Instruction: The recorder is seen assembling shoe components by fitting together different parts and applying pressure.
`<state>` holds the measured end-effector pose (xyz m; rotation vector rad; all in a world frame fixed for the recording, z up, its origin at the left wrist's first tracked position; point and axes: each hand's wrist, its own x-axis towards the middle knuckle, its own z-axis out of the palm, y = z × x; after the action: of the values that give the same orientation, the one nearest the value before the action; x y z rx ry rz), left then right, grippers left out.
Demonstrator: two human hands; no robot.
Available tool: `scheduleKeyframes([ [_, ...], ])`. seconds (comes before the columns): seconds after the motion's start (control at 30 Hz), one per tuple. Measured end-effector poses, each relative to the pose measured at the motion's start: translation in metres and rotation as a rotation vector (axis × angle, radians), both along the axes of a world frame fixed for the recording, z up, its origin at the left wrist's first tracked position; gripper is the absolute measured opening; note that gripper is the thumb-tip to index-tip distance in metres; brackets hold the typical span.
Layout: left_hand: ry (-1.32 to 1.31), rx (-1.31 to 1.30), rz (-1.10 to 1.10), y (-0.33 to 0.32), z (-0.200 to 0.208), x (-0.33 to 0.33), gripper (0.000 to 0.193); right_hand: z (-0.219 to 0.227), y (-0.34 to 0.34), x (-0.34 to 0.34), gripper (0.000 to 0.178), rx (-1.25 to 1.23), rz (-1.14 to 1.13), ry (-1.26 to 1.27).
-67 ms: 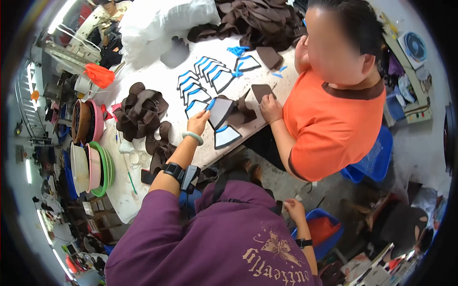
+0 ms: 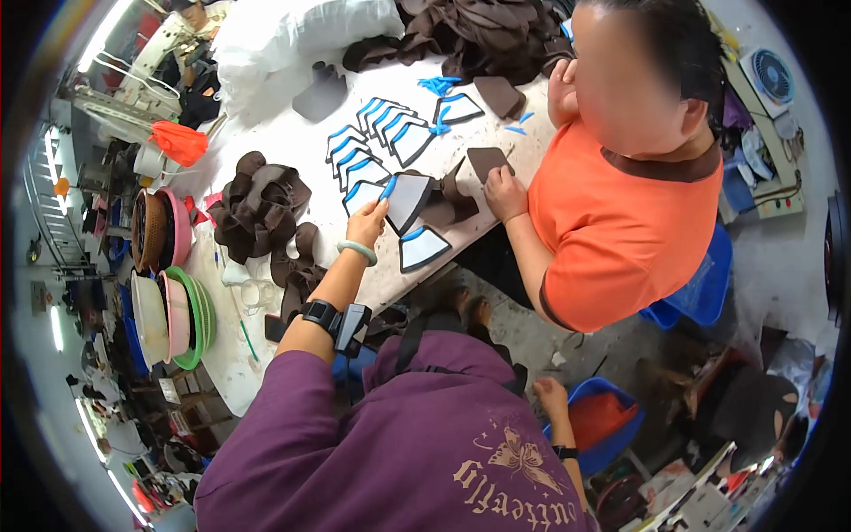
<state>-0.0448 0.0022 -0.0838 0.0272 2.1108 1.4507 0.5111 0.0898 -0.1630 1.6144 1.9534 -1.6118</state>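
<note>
My left hand (image 2: 365, 223), with a pale bracelet at its wrist, pinches the blue edge of a flared white fabric panel (image 2: 409, 202) with dark borders. This panel is tilted up over the table. Just below it lies a similar panel (image 2: 424, 249), and beyond my hand are overlapping rows of the same blue-edged panels (image 2: 356, 166). My right hand (image 2: 551, 397) hangs low at my side near a blue bin (image 2: 612, 450), loosely bent, with nothing visible in it. A co-worker's hand (image 2: 505, 193) holds a brown fabric piece (image 2: 488, 164) across the table corner.
Dark brown strips (image 2: 261, 199) are heaped on the table's left, and brown cloth (image 2: 479, 40) is piled at the back beside a white sack (image 2: 301, 40). Blue scraps (image 2: 438, 85) lie nearby. Stacked basins (image 2: 199, 315) stand left. The co-worker in orange (image 2: 634, 230) occupies the right side.
The held panel has tilted slightly and shows paler, still in my left hand. My right hand sits a little lower. The whole view has shifted slightly.
</note>
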Motion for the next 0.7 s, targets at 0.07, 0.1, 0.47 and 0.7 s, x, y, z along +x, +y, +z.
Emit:
scheduleKeyframes([
  [0.07,-0.182,0.253,0.028,0.001,-0.001,-0.003,0.027,-0.008,-0.029,0.029,0.025,-0.116,-0.064,-0.233],
  [0.1,-0.234,0.285,0.022,0.005,0.000,0.000,0.019,-0.010,-0.045,0.051,0.024,0.076,0.237,-0.225],
  [0.47,-0.329,0.310,-0.051,0.037,-0.002,-0.040,0.024,0.048,-0.106,-0.010,0.021,-0.146,-0.370,-0.309],
  [0.7,-0.354,0.229,-0.016,0.108,-0.039,-0.077,0.037,0.049,-0.132,-0.022,0.023,-0.095,-0.747,-0.043],
])
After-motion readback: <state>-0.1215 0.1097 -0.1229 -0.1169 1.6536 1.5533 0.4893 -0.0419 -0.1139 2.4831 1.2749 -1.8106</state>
